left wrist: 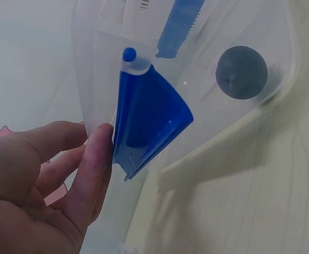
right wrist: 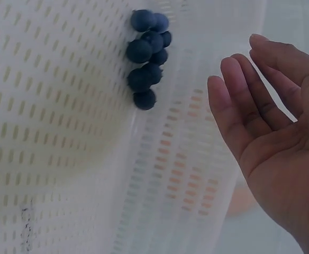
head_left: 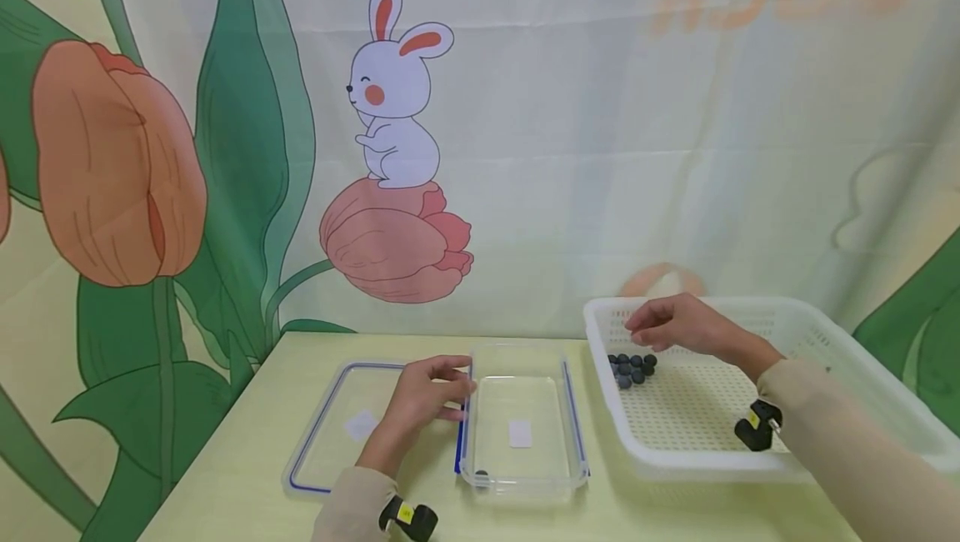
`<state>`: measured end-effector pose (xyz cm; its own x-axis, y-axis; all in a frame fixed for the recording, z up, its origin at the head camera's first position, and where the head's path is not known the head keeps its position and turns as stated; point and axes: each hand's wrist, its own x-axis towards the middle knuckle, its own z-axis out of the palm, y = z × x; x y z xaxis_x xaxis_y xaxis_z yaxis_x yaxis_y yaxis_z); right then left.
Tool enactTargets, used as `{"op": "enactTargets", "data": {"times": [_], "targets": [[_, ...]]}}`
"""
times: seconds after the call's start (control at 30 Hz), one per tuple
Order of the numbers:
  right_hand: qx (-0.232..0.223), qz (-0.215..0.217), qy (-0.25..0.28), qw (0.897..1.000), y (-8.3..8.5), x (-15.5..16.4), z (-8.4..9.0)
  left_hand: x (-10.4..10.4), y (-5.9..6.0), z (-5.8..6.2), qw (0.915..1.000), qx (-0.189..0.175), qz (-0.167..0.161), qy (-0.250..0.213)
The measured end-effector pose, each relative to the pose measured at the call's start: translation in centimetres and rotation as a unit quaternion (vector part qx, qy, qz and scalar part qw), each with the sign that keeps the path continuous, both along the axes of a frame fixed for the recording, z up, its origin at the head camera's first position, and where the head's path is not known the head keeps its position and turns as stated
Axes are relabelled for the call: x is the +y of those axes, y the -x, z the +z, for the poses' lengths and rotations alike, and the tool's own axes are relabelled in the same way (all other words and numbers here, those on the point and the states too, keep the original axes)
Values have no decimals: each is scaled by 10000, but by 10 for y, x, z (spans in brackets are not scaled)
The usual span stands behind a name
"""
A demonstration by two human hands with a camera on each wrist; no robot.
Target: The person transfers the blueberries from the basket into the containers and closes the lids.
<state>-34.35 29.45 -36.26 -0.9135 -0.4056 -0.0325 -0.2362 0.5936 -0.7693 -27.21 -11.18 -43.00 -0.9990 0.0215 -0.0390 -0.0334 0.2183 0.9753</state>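
A clear plastic food container (head_left: pixel 555 392) with blue side latches stands on the table in the head view. One blueberry (left wrist: pixel 242 72) lies inside it, at the near left corner (head_left: pixel 482 475). My left hand (head_left: pixel 431 396) holds the container's left side at the rim, fingertips by a hanging blue latch (left wrist: pixel 149 114). Over the left part of a white perforated basket (head_left: pixel 705 417) hovers my right hand (head_left: pixel 686 325). Its fingers are loosely bent with nothing between them. Several blueberries (right wrist: pixel 144 50) are clustered in the basket below that hand, against its left wall.
Left of the container a clear lid with a blue seal (head_left: pixel 311 446) lies flat on the pale yellow table (head_left: pixel 232 459). A printed curtain (head_left: pixel 540 150) with a rabbit and tulips hangs behind the table. The basket stands close to the container's right side.
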Motion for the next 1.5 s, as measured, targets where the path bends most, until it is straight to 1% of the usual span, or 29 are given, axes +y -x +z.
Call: {"op": "enactTargets", "data": {"times": [0.17,0.3,0.53,0.6,0.77,0.83,1.0,1.2,1.37,1.5], "targets": [[-99,102,-233,9996,4,6,-11,-1,1,-1,10000,-34,6,-10],[-88,218,-444,9987,7,9,-19,0,0,-1,10000,-48,16,16],[65,211,-1055,9942,16,11,-31,0,0,0,10000,-29,20,19],[140,267,-1236,9919,18,12,-34,1,0,0,10000,-36,23,19],[365,404,-1492,9873,20,14,-39,1,1,0,10000,-40,30,23],[385,409,-1590,9857,20,14,-40,1,1,0,10000,-43,29,21],[362,479,-1593,9854,17,12,-42,1,0,0,10000,-25,33,44],[584,651,-1654,9823,15,8,-40,0,1,0,10000,26,-22,-23],[809,704,-1665,9802,11,7,-30,-1,0,0,10000,47,-36,-35],[785,600,-1438,9847,5,6,-17,0,-1,1,10000,39,15,-2]]}}
